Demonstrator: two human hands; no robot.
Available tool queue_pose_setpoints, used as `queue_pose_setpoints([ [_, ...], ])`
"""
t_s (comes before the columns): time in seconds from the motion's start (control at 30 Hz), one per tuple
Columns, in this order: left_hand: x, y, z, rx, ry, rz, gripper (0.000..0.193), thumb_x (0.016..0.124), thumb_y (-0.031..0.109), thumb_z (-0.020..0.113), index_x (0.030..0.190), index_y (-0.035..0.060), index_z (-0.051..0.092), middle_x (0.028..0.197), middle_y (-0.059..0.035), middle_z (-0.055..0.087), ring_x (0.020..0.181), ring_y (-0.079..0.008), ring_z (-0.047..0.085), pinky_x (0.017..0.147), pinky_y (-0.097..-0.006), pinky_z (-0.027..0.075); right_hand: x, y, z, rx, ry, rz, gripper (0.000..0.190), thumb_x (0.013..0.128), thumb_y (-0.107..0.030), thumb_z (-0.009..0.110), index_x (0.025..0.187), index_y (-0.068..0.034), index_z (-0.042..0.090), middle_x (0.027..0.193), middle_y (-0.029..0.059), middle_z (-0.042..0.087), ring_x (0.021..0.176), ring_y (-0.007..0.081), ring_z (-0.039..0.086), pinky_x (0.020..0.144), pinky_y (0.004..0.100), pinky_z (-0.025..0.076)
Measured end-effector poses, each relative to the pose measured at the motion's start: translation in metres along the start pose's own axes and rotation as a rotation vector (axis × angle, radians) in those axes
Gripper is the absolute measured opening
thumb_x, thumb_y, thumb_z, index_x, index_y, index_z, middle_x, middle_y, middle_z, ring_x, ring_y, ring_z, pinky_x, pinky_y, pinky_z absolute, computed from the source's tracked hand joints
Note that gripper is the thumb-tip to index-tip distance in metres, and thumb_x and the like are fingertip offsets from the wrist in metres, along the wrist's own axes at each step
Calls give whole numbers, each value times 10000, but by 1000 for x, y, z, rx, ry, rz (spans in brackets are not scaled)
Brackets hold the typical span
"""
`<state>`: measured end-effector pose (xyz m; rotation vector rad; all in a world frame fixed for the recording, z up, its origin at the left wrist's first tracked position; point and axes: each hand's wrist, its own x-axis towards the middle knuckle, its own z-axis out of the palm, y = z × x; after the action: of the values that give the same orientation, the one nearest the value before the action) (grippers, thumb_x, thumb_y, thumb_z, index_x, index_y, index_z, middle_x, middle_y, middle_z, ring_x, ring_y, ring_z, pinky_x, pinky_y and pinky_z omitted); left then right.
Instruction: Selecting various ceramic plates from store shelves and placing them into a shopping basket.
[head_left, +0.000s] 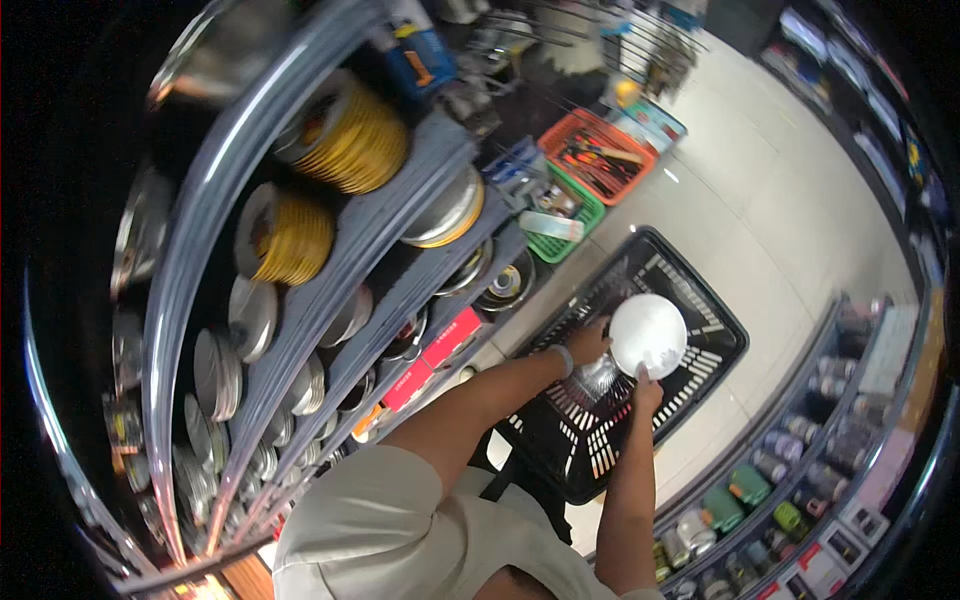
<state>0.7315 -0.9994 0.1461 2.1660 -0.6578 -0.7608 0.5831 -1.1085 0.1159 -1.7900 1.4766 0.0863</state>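
A round white plate or shallow bowl (648, 336) is held over a black plastic shopping basket (705, 315) on the floor. My left hand (589, 342) grips its left rim, a pale band around the wrist. At its lower rim, my right hand (647, 390) has hold of it with thumb and fingers. Below the plate, something shiny and transparent (597, 377) lies in the basket; what it is cannot be told.
Shelves on the left carry stacked yellow-rimmed plates (292, 236) and metal dishes (217, 375). An orange basket of utensils (600, 157) and a green basket (566, 214) stand ahead. Cups and bottles (750, 484) fill the shelves at the right, beyond a tiled floor (780, 225).
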Motion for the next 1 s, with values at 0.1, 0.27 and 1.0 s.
queue_pose_setpoints([
  [0.1, -30, 44, -32, -231, -229, -15, 465, 767, 180, 525, 1171, -10, 393, 840, -173, 591, 637, -183, 580, 587, -319, 462, 10, 24, -5, 82, 62, -38, 560, 726, -477, 511, 789, 73, 601, 753, 254, 581, 751, 377, 568, 698, 415, 419],
  [0.27, -101, 48, -98, -387, -133, 48, 372, 793, 182, 524, 1119, 15, 459, 738, -94, 571, 598, -125, 539, 545, -271, 448, -31, -30, -3, 172, 40, -237, 392, 739, -315, 559, 677, 72, 572, 622, 211, 565, 598, 316, 554, 602, 391, 416],
  [1.0, -263, 7, -419, -756, 1182, 195, 182, 809, 196, 539, 890, 34, 529, 617, -23, 504, 452, -75, 425, 405, -195, 339, -331, -444, 23, 296, -153, -1396, 294, 746, -251, 544, 784, 40, 570, 737, 192, 580, 702, 323, 564, 642, 378, 431],
])
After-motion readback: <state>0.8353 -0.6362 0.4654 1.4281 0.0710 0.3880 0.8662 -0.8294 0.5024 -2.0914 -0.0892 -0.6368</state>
